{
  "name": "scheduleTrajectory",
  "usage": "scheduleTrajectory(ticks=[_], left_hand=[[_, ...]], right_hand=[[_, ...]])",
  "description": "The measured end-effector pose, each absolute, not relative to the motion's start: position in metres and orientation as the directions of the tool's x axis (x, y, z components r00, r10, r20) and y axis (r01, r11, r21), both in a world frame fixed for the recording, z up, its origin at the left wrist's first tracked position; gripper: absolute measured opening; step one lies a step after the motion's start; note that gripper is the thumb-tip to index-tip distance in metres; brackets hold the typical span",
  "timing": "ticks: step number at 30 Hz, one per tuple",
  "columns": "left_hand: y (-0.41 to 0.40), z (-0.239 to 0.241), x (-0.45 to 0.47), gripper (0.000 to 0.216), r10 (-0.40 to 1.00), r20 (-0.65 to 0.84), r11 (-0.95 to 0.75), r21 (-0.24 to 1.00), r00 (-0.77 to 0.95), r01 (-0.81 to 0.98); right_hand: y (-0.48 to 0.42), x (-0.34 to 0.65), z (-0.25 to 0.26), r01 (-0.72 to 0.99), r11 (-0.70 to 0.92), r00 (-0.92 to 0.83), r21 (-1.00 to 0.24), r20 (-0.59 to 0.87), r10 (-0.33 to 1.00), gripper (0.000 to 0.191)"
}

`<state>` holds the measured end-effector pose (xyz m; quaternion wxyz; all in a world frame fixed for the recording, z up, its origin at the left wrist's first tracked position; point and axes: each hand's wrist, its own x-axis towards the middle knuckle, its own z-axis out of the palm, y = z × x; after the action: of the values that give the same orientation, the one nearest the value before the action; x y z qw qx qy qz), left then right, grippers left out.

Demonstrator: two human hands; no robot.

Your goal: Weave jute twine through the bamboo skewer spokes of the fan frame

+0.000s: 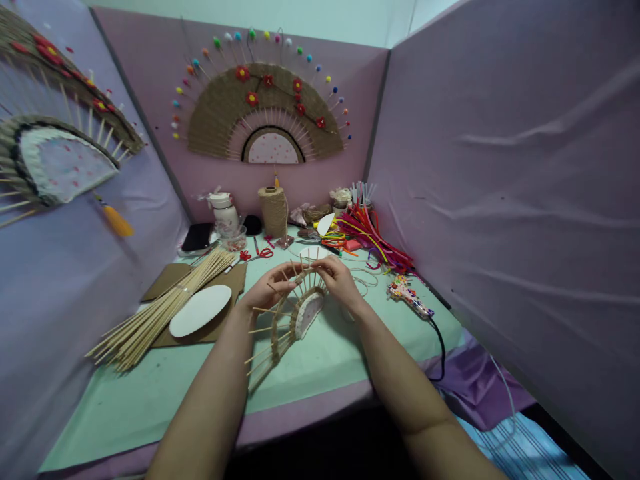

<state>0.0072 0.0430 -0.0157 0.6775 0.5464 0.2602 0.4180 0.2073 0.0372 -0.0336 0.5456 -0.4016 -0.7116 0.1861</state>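
Between my hands, above the table's middle, is a half-round fan frame (309,312) of thin wooden sticks round a white half-disc edged with twine. A band of twine runs across the sticks farther out. My left hand (274,283) is closed on the frame's upper sticks, fingers bent around them. My right hand (336,275) pinches the twine at the frame's top right, fingertips close to the left hand's. Loose twine (367,283) lies in loops right of the right hand. The fingers partly cover the far sticks.
Left lie a bundle of sticks (160,313), a white paper plate (200,311) and cardboard (235,293). Behind are red scissors (264,254), a twine spool (273,212) and a white bottle (224,212). Right are pipe cleaners (380,240) and a corded glue gun (409,297). A finished fan (210,113) hangs behind.
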Motion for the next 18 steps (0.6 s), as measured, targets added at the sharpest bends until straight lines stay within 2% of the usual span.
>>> scheduleTrajectory(ticks=[10, 18], left_hand=[[0.0379, -0.0121, 0.0081, 0.051, 0.814, 0.103, 0.082, 0.954, 0.571, -0.289], [0.0379, -0.0142, 0.0050, 0.042, 0.775, 0.177, 0.029, 0.949, 0.607, -0.314]], right_hand=[[0.0349, 0.2048, -0.0317, 0.311, 0.499, 0.075, -0.809, 0.545, 0.835, 0.020], [0.0362, 0.2062, -0.0330, 0.293, 0.480, 0.113, -0.827, 0.528, 0.841, 0.020]])
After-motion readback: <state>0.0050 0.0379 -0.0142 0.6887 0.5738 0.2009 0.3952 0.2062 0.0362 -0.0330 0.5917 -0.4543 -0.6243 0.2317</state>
